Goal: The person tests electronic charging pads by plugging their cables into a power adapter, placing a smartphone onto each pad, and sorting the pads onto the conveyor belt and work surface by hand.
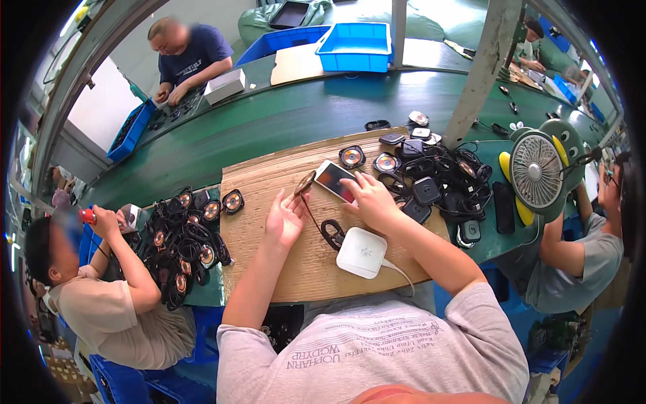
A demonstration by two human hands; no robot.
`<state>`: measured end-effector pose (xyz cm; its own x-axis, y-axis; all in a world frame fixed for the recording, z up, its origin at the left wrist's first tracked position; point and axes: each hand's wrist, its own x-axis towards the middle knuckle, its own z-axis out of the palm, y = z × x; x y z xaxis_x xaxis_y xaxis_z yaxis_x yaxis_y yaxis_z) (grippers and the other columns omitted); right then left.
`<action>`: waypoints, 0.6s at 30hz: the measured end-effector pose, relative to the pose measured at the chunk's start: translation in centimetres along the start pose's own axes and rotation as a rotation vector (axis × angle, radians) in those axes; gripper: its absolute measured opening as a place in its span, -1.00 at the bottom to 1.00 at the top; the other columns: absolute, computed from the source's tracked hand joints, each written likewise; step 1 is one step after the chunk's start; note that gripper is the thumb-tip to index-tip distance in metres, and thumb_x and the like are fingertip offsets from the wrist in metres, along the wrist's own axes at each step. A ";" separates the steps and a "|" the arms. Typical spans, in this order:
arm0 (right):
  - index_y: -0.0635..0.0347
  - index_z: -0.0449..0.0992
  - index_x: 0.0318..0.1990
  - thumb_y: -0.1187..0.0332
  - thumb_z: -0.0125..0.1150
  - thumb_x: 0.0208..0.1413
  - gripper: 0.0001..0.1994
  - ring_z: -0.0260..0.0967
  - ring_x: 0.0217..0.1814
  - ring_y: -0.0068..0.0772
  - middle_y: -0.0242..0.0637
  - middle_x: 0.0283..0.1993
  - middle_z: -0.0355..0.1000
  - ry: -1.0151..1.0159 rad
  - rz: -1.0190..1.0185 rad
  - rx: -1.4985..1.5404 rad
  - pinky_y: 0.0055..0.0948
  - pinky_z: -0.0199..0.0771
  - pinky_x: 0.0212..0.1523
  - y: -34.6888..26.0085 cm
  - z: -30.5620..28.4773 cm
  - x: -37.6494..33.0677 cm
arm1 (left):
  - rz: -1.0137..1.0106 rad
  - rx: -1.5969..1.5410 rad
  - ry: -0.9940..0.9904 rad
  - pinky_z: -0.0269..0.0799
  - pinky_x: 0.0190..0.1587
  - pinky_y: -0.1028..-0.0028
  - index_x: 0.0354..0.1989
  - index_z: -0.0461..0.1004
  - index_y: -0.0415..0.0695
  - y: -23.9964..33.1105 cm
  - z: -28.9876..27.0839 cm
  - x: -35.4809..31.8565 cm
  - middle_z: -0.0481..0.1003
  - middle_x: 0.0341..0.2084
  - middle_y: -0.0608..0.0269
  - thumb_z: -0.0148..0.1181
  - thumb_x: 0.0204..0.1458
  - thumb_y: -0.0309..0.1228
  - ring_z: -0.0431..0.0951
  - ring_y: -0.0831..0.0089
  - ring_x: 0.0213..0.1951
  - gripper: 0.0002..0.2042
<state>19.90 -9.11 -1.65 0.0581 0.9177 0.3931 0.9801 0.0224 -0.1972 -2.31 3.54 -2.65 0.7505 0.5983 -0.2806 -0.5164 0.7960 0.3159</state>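
My left hand (pixel 288 217) pinches a round wireless charger coil unit (pixel 305 183) on edge between thumb and fingers. A dark cable runs down from it to a coiled bundle (pixel 332 234) on the cardboard. My right hand (pixel 371 200) holds the lower end of a white-edged smartphone (pixel 331 179), its fingers over the screen. The phone's far end is close beside the coil unit. Just below my right hand, a white square box-shaped device (pixel 362 253) with a white cable lies on the cardboard sheet (pixel 262 202).
Black charger units with cables (pixel 427 188) are heaped at right, more open coil units (pixel 188 236) at left. A metal post (pixel 481 77) and a small fan (pixel 537 172) stand to the right. Co-workers sit left, right and across the green bench (pixel 282 111); a blue bin (pixel 354 47) stands behind.
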 end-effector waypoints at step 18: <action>0.08 0.38 -0.07 0.18 0.28 -0.03 -0.61 0.26 0.13 -0.05 -0.13 0.13 0.31 0.209 -0.109 0.255 -0.17 0.31 0.11 -5.0 0.0 7.2 | 0.280 0.325 -0.010 0.39 -0.31 0.57 -0.12 0.43 -0.17 -0.5 0.7 0.2 0.50 -0.41 0.27 0.12 0.17 -0.27 0.42 0.56 -0.42 -0.75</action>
<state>15.45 -2.60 2.20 0.0195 0.8039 0.5944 0.9055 0.2379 -0.3515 -1.65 3.16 -2.25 0.6045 0.7850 -0.1353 -0.5449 0.5314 0.6486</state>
